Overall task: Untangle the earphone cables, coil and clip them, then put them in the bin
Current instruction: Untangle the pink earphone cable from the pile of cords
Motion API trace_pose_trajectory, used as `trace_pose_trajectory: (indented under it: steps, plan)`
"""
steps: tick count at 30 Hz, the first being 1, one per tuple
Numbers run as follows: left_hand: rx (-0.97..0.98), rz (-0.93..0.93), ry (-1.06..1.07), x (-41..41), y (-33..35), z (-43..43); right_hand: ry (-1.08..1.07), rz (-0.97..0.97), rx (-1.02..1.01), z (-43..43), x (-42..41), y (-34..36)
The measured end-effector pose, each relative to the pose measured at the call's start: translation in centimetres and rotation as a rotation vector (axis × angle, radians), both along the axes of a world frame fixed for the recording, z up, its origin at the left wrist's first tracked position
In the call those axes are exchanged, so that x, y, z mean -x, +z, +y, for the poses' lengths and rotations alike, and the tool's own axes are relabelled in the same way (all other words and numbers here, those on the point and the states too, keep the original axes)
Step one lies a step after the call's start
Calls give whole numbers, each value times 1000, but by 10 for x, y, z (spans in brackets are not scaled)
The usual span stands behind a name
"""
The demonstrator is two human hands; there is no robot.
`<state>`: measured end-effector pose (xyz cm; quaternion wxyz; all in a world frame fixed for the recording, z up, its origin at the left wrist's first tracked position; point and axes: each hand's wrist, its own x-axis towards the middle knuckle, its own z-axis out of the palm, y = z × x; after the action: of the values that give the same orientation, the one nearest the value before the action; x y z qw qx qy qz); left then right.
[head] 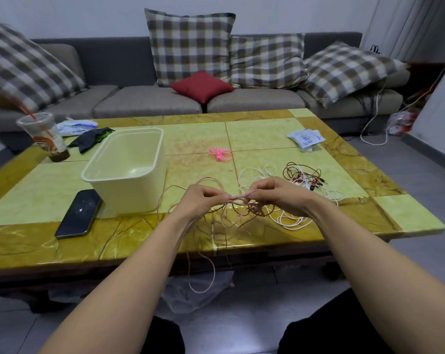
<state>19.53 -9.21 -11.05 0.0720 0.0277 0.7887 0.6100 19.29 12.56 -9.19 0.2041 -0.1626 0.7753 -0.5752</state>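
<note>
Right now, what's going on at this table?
A person is working on tangled earphone cables. The left hand and right hand pinch a pale pink cable between them above the table's near edge; its loops hang down past the edge. More white and dark red cables lie in a tangle on the right. The cream bin looks empty, and the pink clips lie unused mid-table.
</note>
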Motion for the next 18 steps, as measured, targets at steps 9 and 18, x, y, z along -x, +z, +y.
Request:
trace_pose_trajectory:
  steps: [9, 18]
  plan:
    - [123, 47, 80, -4, -5, 3, -217, 112, -162, 6, 1, -1]
    - [66, 13, 66, -2, -3, 9, -184, 197, -234, -1, 3, -4]
